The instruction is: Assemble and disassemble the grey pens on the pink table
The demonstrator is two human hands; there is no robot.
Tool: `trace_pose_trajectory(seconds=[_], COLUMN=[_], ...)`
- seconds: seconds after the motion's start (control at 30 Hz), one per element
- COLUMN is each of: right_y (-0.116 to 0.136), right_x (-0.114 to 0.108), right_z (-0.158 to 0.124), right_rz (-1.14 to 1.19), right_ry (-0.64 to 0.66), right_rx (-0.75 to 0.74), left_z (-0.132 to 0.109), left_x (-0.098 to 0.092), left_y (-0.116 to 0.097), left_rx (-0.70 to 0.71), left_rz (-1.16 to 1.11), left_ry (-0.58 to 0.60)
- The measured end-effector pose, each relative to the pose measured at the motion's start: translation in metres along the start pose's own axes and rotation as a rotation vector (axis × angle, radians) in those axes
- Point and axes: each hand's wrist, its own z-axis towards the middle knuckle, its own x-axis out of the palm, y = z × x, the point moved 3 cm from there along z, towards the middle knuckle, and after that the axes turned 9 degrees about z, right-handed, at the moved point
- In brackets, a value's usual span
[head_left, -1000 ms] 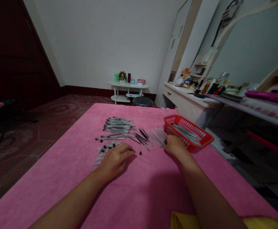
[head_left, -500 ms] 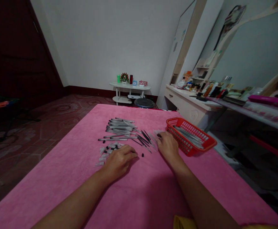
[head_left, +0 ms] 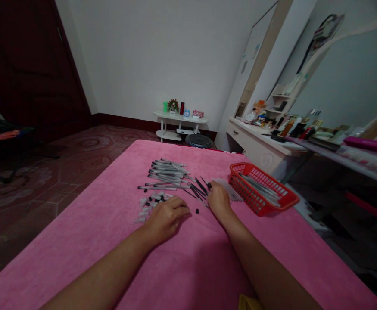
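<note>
My left hand [head_left: 166, 215] rests on the pink cloth with its fingers curled, beside a pile of clear caps [head_left: 145, 206]; what its fingertips hold, if anything, is hidden. My right hand [head_left: 219, 199] is closed on a small black piece [head_left: 209, 185], just right of some thin dark refills [head_left: 197, 189]. Behind the hands lies a stack of grey pens with black ends [head_left: 167, 171]. One black plug [head_left: 197, 211] sits alone between the hands. Clear tubes [head_left: 232, 189] lie between my right hand and the red basket [head_left: 262, 189], which holds more slim grey pieces.
The pink cloth [head_left: 110, 206] covers the table. A white dressing table [head_left: 262, 142] crowded with bottles stands at the right. Against the far wall are a small white stand [head_left: 179, 117] and a round dark stool [head_left: 199, 141]. A dark chair [head_left: 7, 142] is at the left.
My right hand has moved left toward the dark refills, uncovering the clear tubes beside the basket. My left hand is nearly unmoved. The whole view has shifted slightly.
</note>
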Motion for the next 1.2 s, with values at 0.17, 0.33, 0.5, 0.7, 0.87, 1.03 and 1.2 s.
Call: trace_pose_trajectory(seconds=[0.17, 0.33, 0.5, 0.7, 0.87, 1.03, 1.2], right_y=[0.001, -0.001, -0.002, 0.001, 0.009, 0.027, 0.040], right_x=[-0.003, -0.001, -0.001, -0.002, -0.001, 0.001, 0.001], right_z=[0.004, 0.005, 0.005, 0.003, 0.002, -0.002, -0.008], right_rz=[0.006, -0.007, -0.023, -0.033, -0.066, -0.165, -0.206], right_ry=[0.017, 0.020, -0.018, 0.006, 0.072, 0.139, 0.176], right_rx=[0.018, 0.029, 0.007, -0.008, 0.009, -0.003, -0.039], left_z=[0.000, 0.000, -0.001, -0.002, -0.001, -0.003, -0.004], left_x=[-0.001, -0.002, -0.002, 0.001, 0.000, 0.003, 0.003], left_y=[0.000, -0.001, 0.000, 0.001, 0.000, 0.002, 0.003], left_rx=[-0.003, -0.003, -0.003, 0.003, 0.013, 0.011, 0.014], left_rz=[-0.003, -0.006, -0.006, -0.003, 0.003, 0.010, 0.012], left_ry=[0.001, 0.005, 0.006, 0.032, 0.045, 0.063, 0.070])
